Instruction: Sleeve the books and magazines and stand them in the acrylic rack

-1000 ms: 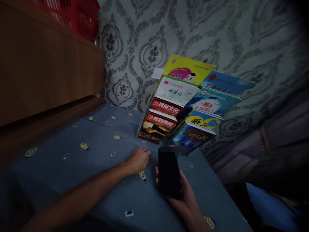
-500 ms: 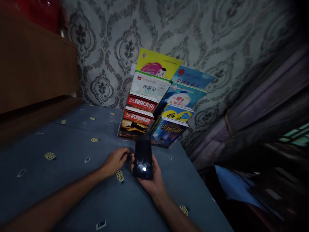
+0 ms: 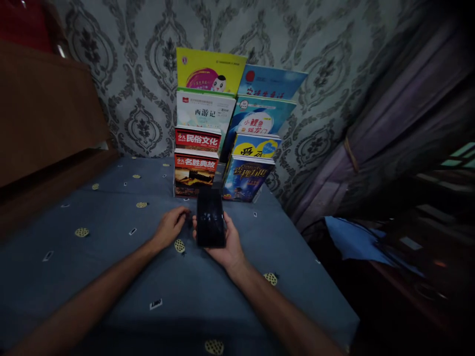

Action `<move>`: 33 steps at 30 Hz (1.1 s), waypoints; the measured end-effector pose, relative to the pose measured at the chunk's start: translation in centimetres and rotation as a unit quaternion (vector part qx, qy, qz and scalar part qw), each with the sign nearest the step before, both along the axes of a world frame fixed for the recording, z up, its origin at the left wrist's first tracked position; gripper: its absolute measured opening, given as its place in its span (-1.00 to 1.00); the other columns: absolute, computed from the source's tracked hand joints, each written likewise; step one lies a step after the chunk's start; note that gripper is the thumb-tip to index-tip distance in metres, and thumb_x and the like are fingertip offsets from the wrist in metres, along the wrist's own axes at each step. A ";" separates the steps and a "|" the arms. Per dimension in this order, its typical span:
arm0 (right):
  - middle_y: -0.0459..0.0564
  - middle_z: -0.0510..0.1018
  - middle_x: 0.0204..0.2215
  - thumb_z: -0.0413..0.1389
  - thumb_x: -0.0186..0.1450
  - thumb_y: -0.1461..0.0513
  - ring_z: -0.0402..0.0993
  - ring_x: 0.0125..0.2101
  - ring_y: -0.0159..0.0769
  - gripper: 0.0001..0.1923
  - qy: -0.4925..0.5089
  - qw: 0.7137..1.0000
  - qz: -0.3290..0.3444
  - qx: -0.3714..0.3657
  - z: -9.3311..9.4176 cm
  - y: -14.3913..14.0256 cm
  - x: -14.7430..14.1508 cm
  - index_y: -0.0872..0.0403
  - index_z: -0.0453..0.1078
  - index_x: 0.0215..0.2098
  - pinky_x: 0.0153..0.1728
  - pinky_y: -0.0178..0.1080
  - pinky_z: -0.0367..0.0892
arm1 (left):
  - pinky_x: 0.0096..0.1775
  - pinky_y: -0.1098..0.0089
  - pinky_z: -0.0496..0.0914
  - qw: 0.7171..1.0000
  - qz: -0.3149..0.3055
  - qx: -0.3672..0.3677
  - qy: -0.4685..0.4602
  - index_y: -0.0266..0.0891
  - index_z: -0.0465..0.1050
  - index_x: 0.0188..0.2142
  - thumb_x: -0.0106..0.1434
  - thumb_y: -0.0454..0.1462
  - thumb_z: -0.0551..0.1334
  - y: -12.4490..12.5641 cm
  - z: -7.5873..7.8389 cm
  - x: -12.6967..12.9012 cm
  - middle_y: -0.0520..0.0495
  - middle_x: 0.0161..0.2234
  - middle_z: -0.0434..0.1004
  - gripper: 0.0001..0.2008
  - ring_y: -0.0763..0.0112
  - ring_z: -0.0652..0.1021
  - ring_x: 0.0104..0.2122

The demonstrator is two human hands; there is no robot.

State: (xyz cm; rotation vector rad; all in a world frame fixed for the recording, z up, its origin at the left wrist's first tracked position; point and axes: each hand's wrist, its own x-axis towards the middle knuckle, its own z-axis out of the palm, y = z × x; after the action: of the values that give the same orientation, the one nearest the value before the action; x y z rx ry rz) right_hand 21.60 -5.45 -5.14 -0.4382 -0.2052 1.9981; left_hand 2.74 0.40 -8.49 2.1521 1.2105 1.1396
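My right hand (image 3: 227, 243) holds a black phone (image 3: 210, 217) upright over the blue patterned cloth (image 3: 111, 237), its dark screen facing me. My left hand (image 3: 169, 227) rests on the cloth just left of the phone, fingers curled and holding nothing. Right behind both hands stands a tiered rack of books (image 3: 222, 128) against the wall, with a red-banded book (image 3: 195, 170) at the front left and a dark blue one (image 3: 247, 178) at the front right.
A wooden headboard or cabinet (image 3: 48, 113) runs along the left. Patterned wallpaper (image 3: 122, 84) is behind the books. A purple curtain (image 3: 374, 133) hangs at the right, with a blue cloth (image 3: 356, 240) on dark furniture below it. The cloth's edge drops off on the right.
The view has swung right and levelled, so the books now stand upright in the centre. My right hand has drawn the phone closer to my left hand; the left hand stays on the cloth.
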 end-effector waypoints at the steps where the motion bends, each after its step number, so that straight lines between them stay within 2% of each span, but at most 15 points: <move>1: 0.26 0.68 -0.18 -0.09 0.46 -0.02 0.64 -0.20 -0.10 -0.45 0.000 1.000 -0.001 0.003 0.0 0.0 0.0 0.27 0.45 0.03 -0.11 0.00 0.51 | -0.08 0.28 0.46 1.000 -0.002 0.005 0.001 -0.21 0.51 -0.18 0.34 -0.25 0.05 -0.1 0.0 0.0 -0.10 -0.19 0.67 -0.74 0.26 0.62 -0.18; 9: 0.24 0.69 -0.21 -0.09 0.45 -0.02 0.64 -0.22 -0.08 -0.45 -0.001 0.999 0.011 0.034 -0.5 0.2 0.3 0.26 0.45 0.02 -0.08 0.06 0.51 | -0.09 0.26 0.46 0.999 -0.010 0.030 0.032 -0.20 0.50 -0.18 0.36 -0.25 0.03 -0.4 0.5 0.0 -0.10 -0.20 0.65 -0.73 0.25 0.60 -0.18; 20: 0.21 0.69 -0.24 -0.08 0.42 -0.01 0.62 -0.13 -0.03 -0.48 -0.005 1.000 0.003 0.022 -0.3 0.2 0.3 0.23 0.46 -0.02 -0.05 0.13 0.50 | -0.09 0.27 0.46 0.999 -0.012 0.033 0.034 -0.21 0.51 -0.18 0.34 -0.28 0.04 -0.2 0.1 0.0 -0.10 -0.21 0.64 -0.74 0.26 0.60 -0.19; 33: 0.19 0.70 -0.23 -0.09 0.43 -0.03 0.62 -0.17 -0.08 -0.47 -0.009 0.999 0.002 0.045 -0.2 0.0 0.5 0.21 0.49 -0.04 -0.05 0.08 0.51 | -0.07 0.28 0.46 0.998 -0.015 0.031 0.051 -0.20 0.51 -0.16 0.35 -0.30 0.04 -0.1 0.1 -0.1 -0.08 -0.20 0.65 -0.74 0.27 0.61 -0.18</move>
State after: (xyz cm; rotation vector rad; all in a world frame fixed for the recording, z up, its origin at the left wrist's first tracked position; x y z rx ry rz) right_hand 22.12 -5.40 -5.38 -0.3987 -0.3070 1.9817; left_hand 2.63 0.29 -8.40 2.2928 1.1958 1.0802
